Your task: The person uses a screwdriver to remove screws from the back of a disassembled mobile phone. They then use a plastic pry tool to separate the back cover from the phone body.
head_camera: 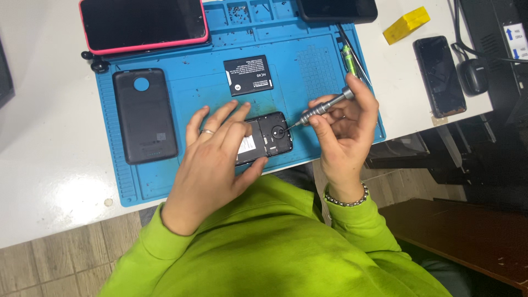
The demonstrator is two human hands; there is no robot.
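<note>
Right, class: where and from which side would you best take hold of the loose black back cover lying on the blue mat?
Probably across the two long edges of the back cover, from above. It lies flat on the blue mat, left of the left hand, with bare mat along both sides.

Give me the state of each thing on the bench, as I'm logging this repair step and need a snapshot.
Opened phone: back off, battery out, face down on the blue mat, steadied by the left hand.
Back cover: removed, lying on the mat.
Battery: out, lying flat on the mat.
Screwdriver: held in the right hand, tip on the phone.
Pink-cased phone: screen dark.
</note>
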